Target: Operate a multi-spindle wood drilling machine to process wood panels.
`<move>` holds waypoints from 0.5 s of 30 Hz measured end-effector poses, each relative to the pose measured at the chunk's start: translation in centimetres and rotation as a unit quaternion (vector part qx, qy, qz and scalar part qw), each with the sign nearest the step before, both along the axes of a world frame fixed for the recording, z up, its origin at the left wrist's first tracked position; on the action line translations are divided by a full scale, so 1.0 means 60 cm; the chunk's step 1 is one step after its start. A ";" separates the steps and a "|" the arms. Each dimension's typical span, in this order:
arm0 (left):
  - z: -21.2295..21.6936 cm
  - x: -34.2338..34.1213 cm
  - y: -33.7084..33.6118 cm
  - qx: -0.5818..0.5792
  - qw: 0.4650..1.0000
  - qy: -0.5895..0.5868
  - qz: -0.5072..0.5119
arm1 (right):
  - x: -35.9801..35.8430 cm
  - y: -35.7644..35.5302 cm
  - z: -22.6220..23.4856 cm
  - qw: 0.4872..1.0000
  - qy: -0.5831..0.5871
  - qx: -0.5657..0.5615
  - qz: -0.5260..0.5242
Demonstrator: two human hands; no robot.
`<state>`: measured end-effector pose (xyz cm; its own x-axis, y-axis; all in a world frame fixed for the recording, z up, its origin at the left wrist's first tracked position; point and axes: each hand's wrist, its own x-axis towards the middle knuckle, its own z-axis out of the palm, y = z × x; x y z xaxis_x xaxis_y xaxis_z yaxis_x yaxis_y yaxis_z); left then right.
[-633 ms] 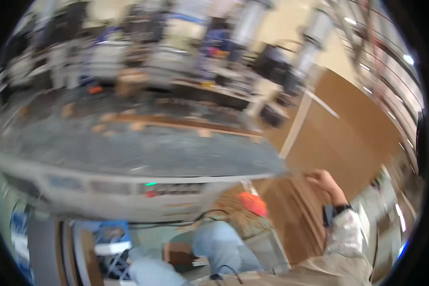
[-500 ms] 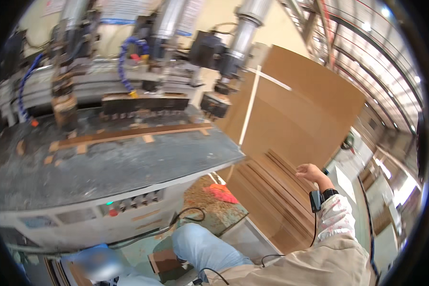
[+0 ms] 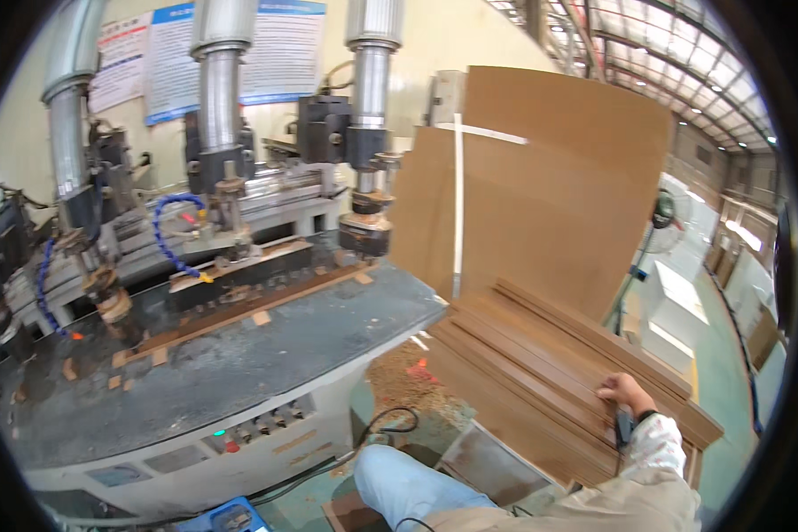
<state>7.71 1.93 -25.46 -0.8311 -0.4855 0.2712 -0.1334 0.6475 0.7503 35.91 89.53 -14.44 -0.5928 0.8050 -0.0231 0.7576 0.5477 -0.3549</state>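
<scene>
The left hand is out of view; the right hand (image 3: 625,393) curls over brown boards (image 3: 541,355) stacked beside the surface (image 3: 266,359); whether it grips cannot be told. Dragging one could slide uneven neighbours into the tall panel (image 3: 559,204) behind.

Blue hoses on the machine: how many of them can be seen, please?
2. The left hose hangs near the left end of the machine; the right hose curls left of the middle metal cylinder. More may be hidden.

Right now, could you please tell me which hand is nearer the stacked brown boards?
Right: the right hand is over the stacked brown boards, contact unclear; the left hand is out of view.
</scene>
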 end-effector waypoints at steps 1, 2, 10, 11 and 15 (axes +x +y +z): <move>0.036 -0.044 0.036 0.026 0.996 0.076 -0.050 | 0.003 0.003 -0.003 1.000 -0.006 0.021 0.005; 0.024 -0.098 0.033 -0.058 0.996 0.063 -0.039 | -0.003 -0.010 0.001 0.998 0.057 -0.017 0.022; 0.202 -0.472 0.397 -0.143 0.948 0.057 -0.278 | -0.003 0.003 -0.076 0.959 0.072 0.261 0.078; 0.202 -0.519 0.429 -0.202 0.937 0.048 -0.282 | -0.003 -0.005 -0.068 0.957 0.075 0.265 0.087; 0.155 -0.693 0.495 -0.324 0.903 -0.040 -0.280 | 0.036 0.021 -0.081 0.974 0.091 0.202 0.046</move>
